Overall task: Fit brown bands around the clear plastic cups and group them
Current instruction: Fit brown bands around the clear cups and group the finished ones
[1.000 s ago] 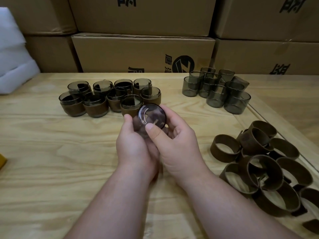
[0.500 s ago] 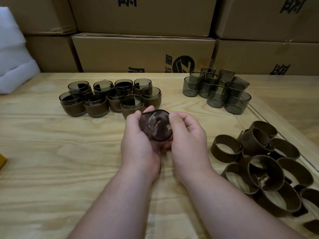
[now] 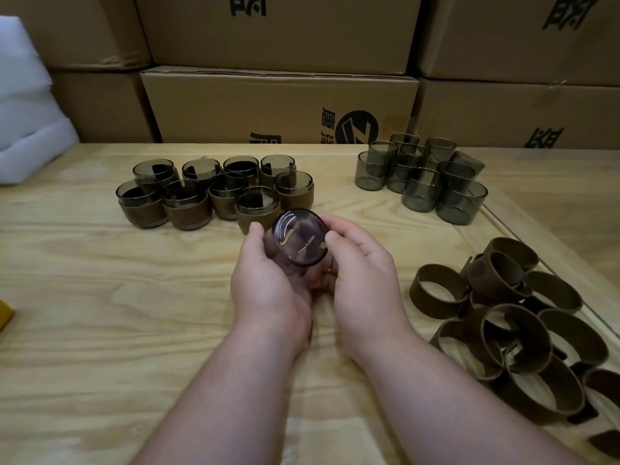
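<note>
Both hands hold one smoky clear cup (image 3: pixel 299 242) above the table's middle, its round end tilted toward me. My left hand (image 3: pixel 268 283) cradles it from the left and below. My right hand (image 3: pixel 360 280) grips its right side, thumb on the rim. Whether a band sits on this cup is hidden by my fingers. Several banded cups (image 3: pixel 188 209) stand grouped at the back left. Several bare cups (image 3: pixel 422 182) stand at the back right. A pile of loose brown bands (image 3: pixel 513 333) lies at the right.
The wooden table (image 3: pixel 100 313) runs to stacked cardboard boxes (image 3: pixel 278 105) along the back. White foam (image 3: pixel 27 105) lies at the far left. A yellow object (image 3: pixel 5 315) pokes in at the left edge. A raised wooden strip (image 3: pixel 503 223) crosses the right side.
The hands have turned the cup and shifted it a little to the right and forward. My right thumb now sits on its rim.
</note>
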Action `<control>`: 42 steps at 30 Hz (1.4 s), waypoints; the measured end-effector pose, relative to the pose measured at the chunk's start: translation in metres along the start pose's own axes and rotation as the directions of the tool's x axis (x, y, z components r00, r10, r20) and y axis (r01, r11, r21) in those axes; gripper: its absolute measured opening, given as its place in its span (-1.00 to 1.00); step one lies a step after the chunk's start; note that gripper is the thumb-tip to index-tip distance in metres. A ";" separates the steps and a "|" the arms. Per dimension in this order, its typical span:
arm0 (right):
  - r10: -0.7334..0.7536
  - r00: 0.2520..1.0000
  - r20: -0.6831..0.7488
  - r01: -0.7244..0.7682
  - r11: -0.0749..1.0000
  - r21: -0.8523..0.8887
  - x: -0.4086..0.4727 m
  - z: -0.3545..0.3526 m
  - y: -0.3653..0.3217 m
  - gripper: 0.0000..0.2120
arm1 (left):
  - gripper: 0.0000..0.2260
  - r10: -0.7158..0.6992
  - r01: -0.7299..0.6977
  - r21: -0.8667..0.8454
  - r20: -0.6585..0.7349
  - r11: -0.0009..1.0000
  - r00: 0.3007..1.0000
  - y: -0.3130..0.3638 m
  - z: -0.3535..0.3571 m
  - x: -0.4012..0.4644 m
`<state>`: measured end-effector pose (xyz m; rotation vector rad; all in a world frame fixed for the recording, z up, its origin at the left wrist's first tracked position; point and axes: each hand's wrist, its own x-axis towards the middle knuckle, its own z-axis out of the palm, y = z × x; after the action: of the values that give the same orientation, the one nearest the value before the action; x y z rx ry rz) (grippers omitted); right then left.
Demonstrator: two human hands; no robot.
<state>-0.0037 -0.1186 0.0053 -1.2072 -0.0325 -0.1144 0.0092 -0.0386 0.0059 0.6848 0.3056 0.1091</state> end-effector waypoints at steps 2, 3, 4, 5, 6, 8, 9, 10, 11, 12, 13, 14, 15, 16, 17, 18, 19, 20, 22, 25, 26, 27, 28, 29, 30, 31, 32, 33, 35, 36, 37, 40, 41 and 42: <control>-0.011 0.998 0.065 0.010 1.000 0.012 -0.001 0.002 -0.001 -0.69 | -0.62 -0.008 0.007 -0.014 -0.014 1.000 1.000 0.001 0.001 -0.001; -0.025 0.996 0.088 0.026 1.000 -0.007 -0.001 0.003 0.000 -0.71 | -0.64 -0.016 0.016 -0.021 -0.020 1.000 1.000 0.002 0.002 -0.002; -0.044 0.994 0.100 0.049 0.998 -0.044 -0.001 0.003 0.002 -0.67 | -0.65 -0.028 0.027 -0.033 -0.028 0.999 0.999 0.002 0.003 -0.002; -0.058 0.992 0.110 0.067 0.994 -0.088 -0.002 0.004 0.004 -0.61 | -0.65 -0.037 0.036 -0.044 -0.034 0.998 0.999 0.002 0.004 -0.002; -0.068 0.991 0.115 0.083 0.988 -0.133 -0.002 0.004 0.006 -0.58 | -0.64 -0.044 0.042 -0.049 -0.034 0.998 0.998 0.002 0.004 -0.003; -0.083 0.989 0.122 0.105 0.977 -0.186 -0.002 0.004 0.010 -0.58 | -0.59 -0.072 0.071 -0.060 -0.009 0.996 0.997 0.002 0.003 -0.002; -0.089 0.988 0.125 0.112 0.974 -0.195 -0.002 0.004 0.010 -0.59 | -0.56 -0.091 0.092 -0.060 0.012 0.994 0.996 0.002 0.002 -0.002; -0.094 0.988 0.123 0.117 0.973 -0.199 -0.002 0.004 0.011 -0.59 | -0.54 -0.104 0.105 -0.049 0.033 0.993 0.994 0.002 0.001 -0.001; -0.097 0.988 0.116 0.119 0.974 -0.194 -0.002 0.003 0.011 -0.57 | -0.55 -0.112 0.113 -0.024 0.049 0.993 0.993 0.002 0.001 -0.001; -0.100 0.989 0.104 0.118 0.976 -0.181 -0.001 0.003 0.012 -0.55 | -0.57 -0.116 0.115 0.010 0.063 0.993 0.991 0.002 0.000 -0.002; -0.102 0.991 0.086 0.115 0.979 -0.168 -0.001 0.002 0.011 -0.53 | -0.59 -0.111 0.108 0.050 0.073 0.993 0.991 0.002 0.000 -0.002; -0.106 0.993 0.061 0.114 0.981 -0.160 0.000 0.002 0.011 -0.49 | -0.63 -0.089 0.082 0.089 0.080 0.993 0.993 0.001 0.000 -0.003; -0.110 0.993 0.030 0.114 0.981 -0.157 -0.001 0.002 0.010 -0.44 | -0.69 -0.055 0.044 0.118 0.090 0.992 0.994 0.000 -0.001 -0.002; -0.116 0.993 -0.005 0.114 0.980 -0.161 0.000 0.001 0.010 -0.40 | -0.73 -0.023 0.009 0.139 0.098 0.990 0.995 0.000 -0.002 -0.002; -0.121 0.992 -0.037 0.113 0.979 -0.171 0.000 0.001 0.010 -0.38 | -0.74 0.003 -0.019 0.160 0.103 0.987 0.995 -0.001 -0.002 -0.002; -0.126 0.990 -0.058 0.113 0.976 -0.184 0.000 0.001 0.009 -0.37 | -0.74 0.023 -0.042 0.177 0.109 0.983 0.994 -0.002 -0.002 -0.002; -0.131 0.989 -0.069 0.115 0.974 -0.197 -0.001 0.002 0.009 -0.36 | -0.75 0.040 -0.061 0.185 0.112 0.981 0.993 -0.002 -0.002 -0.003; -0.142 0.988 -0.069 0.124 0.970 -0.210 -0.002 0.002 0.009 -0.36 | -0.76 0.052 -0.073 0.189 0.113 0.979 0.992 -0.003 -0.003 -0.003; -0.167 0.985 -0.051 0.152 0.962 -0.228 -0.004 0.003 0.008 -0.37 | -0.78 0.078 -0.099 0.188 0.115 0.977 0.990 -0.004 -0.003 -0.003; -0.188 0.982 -0.027 0.175 0.952 -0.252 -0.005 0.003 0.010 -0.48 | -0.81 0.078 -0.097 0.156 0.121 0.983 0.990 -0.002 -0.001 -0.005; -0.193 0.981 -0.031 0.180 0.952 -0.246 -0.005 0.002 0.011 -0.51 | -0.82 0.084 -0.104 0.154 0.132 0.983 0.988 -0.002 -0.002 -0.006; -0.199 0.979 -0.038 0.185 0.956 -0.229 -0.005 0.002 0.011 -0.53 | -0.80 0.084 -0.107 0.154 0.152 0.982 0.985 -0.002 -0.002 -0.007; -0.208 0.977 -0.038 0.196 0.959 -0.207 -0.004 0.002 0.011 -0.54 | -0.71 0.073 -0.102 0.155 0.183 0.983 0.980 -0.002 -0.002 -0.009; -0.222 0.974 -0.034 0.212 0.960 -0.185 -0.004 0.002 0.011 -0.54 | -0.56 0.047 -0.082 0.161 0.208 0.984 0.977 -0.002 -0.001 -0.010; -0.244 0.969 -0.031 0.235 0.957 -0.173 -0.005 0.002 0.011 -0.54 | -0.43 0.020 -0.061 0.173 0.232 0.983 0.973 -0.002 0.000 -0.012; -0.263 0.964 -0.033 0.254 0.952 -0.170 -0.005 0.002 0.011 -0.54 | -0.37 0.003 -0.053 0.190 0.254 0.980 0.967 -0.002 0.001 -0.013; -0.279 0.960 -0.036 0.269 0.948 -0.172 -0.005 0.002 0.011 -0.55 | -0.36 -0.009 -0.048 0.200 0.272 0.979 0.962 -0.002 0.002 -0.014; -0.289 0.957 -0.038 0.278 0.944 -0.176 -0.005 0.002 0.010 -0.56 | -0.39 -0.017 -0.043 0.203 0.288 0.978 0.958 -0.002 0.002 -0.014; -0.300 0.953 -0.035 0.289 0.941 -0.177 -0.004 0.002 0.011 -0.59 | -0.54 -0.027 -0.033 0.189 0.306 0.981 0.952 -0.002 0.002 -0.012; -0.298 0.954 -0.032 0.289 0.942 -0.170 -0.004 0.002 0.011 -0.61 | -0.61 -0.038 -0.020 0.184 0.306 0.983 0.951 -0.002 0.001 -0.011; -0.287 0.957 -0.034 0.279 0.948 -0.156 -0.004 0.002 0.010 -0.63 | -0.67 -0.043 -0.012 0.176 0.302 0.984 0.952 -0.002 0.001 -0.011; -0.243 0.969 -0.035 0.238 0.966 -0.103 -0.005 0.002 0.011 -0.68 | -0.72 -0.012 -0.037 0.167 0.288 0.985 0.958 -0.002 -0.001 -0.009; -0.236 0.971 -0.034 0.231 0.967 -0.104 -0.005 0.002 0.010 -0.70 | -0.72 -0.008 -0.039 0.155 0.290 0.987 0.957 -0.003 -0.002 -0.009; -0.235 0.971 -0.036 0.230 0.966 -0.118 -0.004 0.002 0.009 -0.72 | -0.71 -0.005 -0.037 0.139 0.289 0.990 0.957 -0.003 -0.001 -0.009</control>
<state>-0.0070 -0.1134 -0.0031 -1.3101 -0.1262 -0.3561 0.0002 -0.0417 0.0053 0.8353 0.0266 0.0018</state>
